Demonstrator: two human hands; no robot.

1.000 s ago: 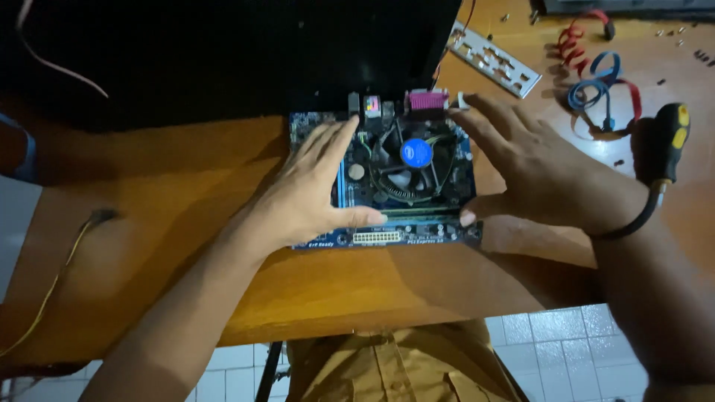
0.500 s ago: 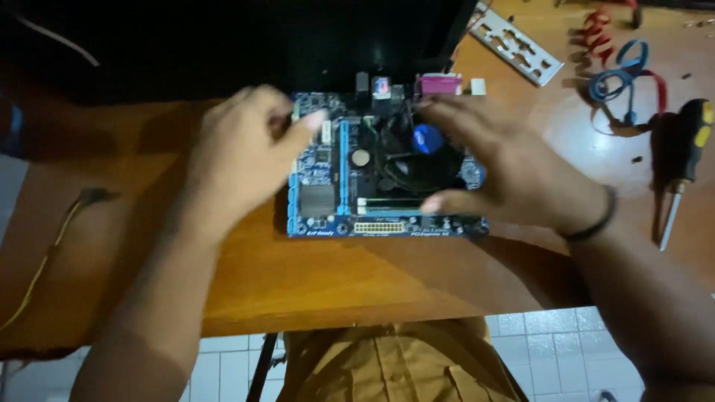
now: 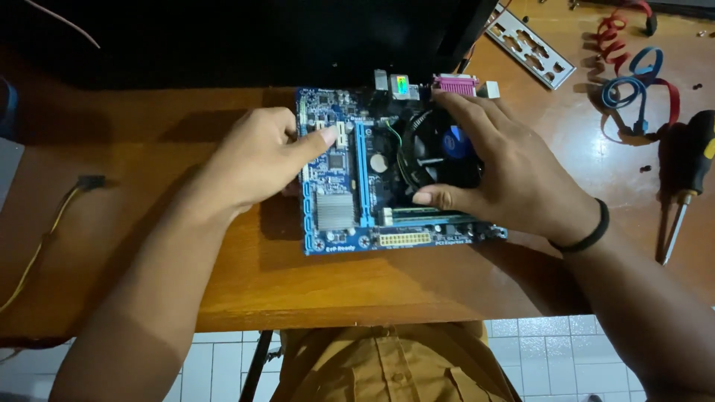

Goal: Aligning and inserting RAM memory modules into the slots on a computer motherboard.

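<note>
A motherboard (image 3: 357, 201) lies flat near the middle of the desk (image 3: 223, 290), closer to its front edge than its sides. A cooler fan (image 3: 436, 156) sits on the board's right half. The left hand (image 3: 257, 160) rests on the board's left edge; the right hand (image 3: 506, 175) lies over the fan. Behind the board stands a computer case (image 3: 261, 37). An I/O shield plate (image 3: 530, 46) lies toward the back right corner, coiled data cables (image 3: 633, 82) right of it, and a screwdriver (image 3: 685, 179) by the right edge.
</note>
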